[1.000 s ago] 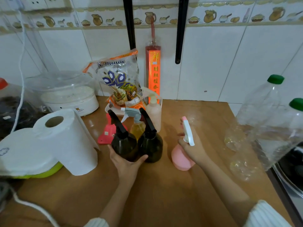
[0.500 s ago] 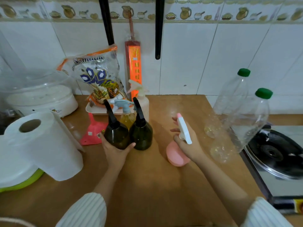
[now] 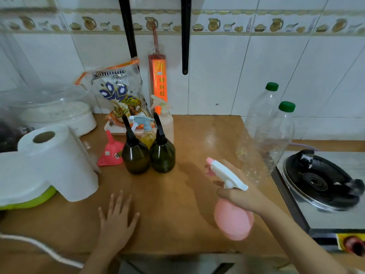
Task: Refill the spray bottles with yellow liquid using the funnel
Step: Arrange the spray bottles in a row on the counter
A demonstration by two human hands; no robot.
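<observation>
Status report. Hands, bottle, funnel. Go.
Left hand flat on the table, empty. Right hand grips the pink spray bottle, cap on. Funnel untouched beside the two dark bottles.

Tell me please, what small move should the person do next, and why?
Probably unscrew the white spray head from the pink bottle. The right hand holds that bottle by its neck near the table's front, the head is on, and the left hand lies flat and free. The pink funnel waits beside the dark bottles.
</observation>
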